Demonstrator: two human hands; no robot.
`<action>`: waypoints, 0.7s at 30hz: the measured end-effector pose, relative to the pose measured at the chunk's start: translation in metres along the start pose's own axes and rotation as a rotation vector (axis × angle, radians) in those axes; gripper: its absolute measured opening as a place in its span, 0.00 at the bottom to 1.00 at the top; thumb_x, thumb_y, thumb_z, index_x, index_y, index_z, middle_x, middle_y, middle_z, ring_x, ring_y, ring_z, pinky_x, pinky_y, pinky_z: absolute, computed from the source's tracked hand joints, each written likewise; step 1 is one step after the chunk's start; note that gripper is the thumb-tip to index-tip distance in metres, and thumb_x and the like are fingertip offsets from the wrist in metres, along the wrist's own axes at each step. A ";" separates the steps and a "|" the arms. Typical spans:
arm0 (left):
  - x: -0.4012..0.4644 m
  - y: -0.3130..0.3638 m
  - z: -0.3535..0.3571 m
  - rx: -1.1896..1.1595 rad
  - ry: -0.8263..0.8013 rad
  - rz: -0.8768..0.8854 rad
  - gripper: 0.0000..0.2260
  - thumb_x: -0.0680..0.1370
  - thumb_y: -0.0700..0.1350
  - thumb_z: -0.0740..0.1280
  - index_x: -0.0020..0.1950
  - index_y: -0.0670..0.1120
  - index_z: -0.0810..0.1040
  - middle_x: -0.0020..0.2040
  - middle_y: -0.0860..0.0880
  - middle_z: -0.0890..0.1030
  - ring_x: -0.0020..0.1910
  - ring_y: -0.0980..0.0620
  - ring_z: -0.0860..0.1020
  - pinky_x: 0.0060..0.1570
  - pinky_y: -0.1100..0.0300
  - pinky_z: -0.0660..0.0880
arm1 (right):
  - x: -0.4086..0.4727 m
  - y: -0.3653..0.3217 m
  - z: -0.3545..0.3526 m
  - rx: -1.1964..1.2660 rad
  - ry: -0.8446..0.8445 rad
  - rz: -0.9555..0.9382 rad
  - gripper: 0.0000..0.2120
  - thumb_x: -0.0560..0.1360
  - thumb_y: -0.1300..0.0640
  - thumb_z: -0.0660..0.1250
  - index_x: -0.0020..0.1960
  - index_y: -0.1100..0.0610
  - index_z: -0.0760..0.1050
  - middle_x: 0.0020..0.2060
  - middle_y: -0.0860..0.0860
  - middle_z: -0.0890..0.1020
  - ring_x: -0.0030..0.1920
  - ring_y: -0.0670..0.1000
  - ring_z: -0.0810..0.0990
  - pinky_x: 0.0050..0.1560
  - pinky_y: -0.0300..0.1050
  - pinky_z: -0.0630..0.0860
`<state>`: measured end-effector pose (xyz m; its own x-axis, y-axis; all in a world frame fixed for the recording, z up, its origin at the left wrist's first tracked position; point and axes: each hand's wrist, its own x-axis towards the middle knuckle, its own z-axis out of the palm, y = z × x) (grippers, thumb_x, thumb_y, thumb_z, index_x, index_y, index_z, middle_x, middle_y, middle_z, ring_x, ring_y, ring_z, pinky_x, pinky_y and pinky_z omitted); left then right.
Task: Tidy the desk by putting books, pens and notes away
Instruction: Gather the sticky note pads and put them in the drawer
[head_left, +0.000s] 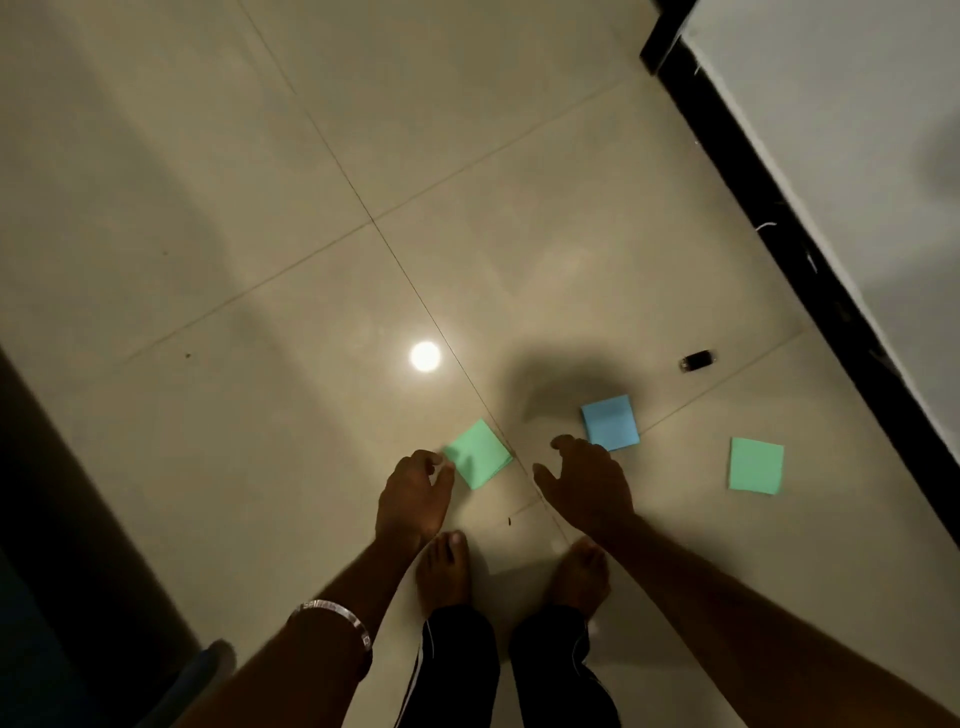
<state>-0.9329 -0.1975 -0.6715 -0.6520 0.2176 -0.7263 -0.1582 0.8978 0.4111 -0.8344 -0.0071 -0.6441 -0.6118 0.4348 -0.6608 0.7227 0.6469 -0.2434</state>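
Three sticky-note pads lie on the beige tiled floor (260, 260). My left hand (413, 499) reaches down, and its thumb and fingertips pinch the left corner of the near green note pad (480, 456). My right hand (587, 483) hovers with fingers spread and empty, its fingertips at the lower left corner of the blue note pad (612, 428). A second green note pad (756, 465) lies flat further right, away from both hands.
A small black object (697, 360) lies on the floor beyond the blue pad. A black skirting (779, 234) and white wall run along the right. Dark furniture (78, 519) borders the left. My bare feet (444, 571) stand just below the hands.
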 end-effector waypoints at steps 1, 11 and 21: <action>0.012 -0.007 0.011 -0.008 -0.010 -0.014 0.14 0.78 0.54 0.62 0.59 0.47 0.76 0.55 0.48 0.79 0.54 0.49 0.77 0.54 0.56 0.72 | 0.013 0.001 0.014 0.027 -0.016 0.009 0.25 0.77 0.42 0.62 0.68 0.55 0.70 0.61 0.52 0.79 0.62 0.53 0.76 0.61 0.46 0.73; 0.099 -0.057 0.095 -0.102 -0.064 -0.130 0.18 0.77 0.53 0.64 0.59 0.42 0.77 0.55 0.43 0.80 0.54 0.44 0.78 0.54 0.52 0.75 | 0.105 0.005 0.126 0.202 -0.140 0.034 0.26 0.74 0.45 0.62 0.68 0.57 0.70 0.60 0.55 0.77 0.60 0.56 0.75 0.59 0.48 0.73; 0.115 -0.071 0.127 -0.468 -0.036 -0.318 0.11 0.73 0.47 0.71 0.49 0.40 0.78 0.45 0.45 0.83 0.44 0.48 0.81 0.40 0.61 0.75 | 0.125 0.009 0.161 0.451 -0.145 0.153 0.21 0.71 0.53 0.69 0.62 0.57 0.75 0.55 0.54 0.80 0.54 0.54 0.79 0.56 0.50 0.77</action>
<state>-0.9028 -0.1880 -0.8542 -0.4944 -0.0151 -0.8691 -0.6597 0.6576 0.3638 -0.8528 -0.0480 -0.8429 -0.4603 0.3914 -0.7968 0.8872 0.2335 -0.3979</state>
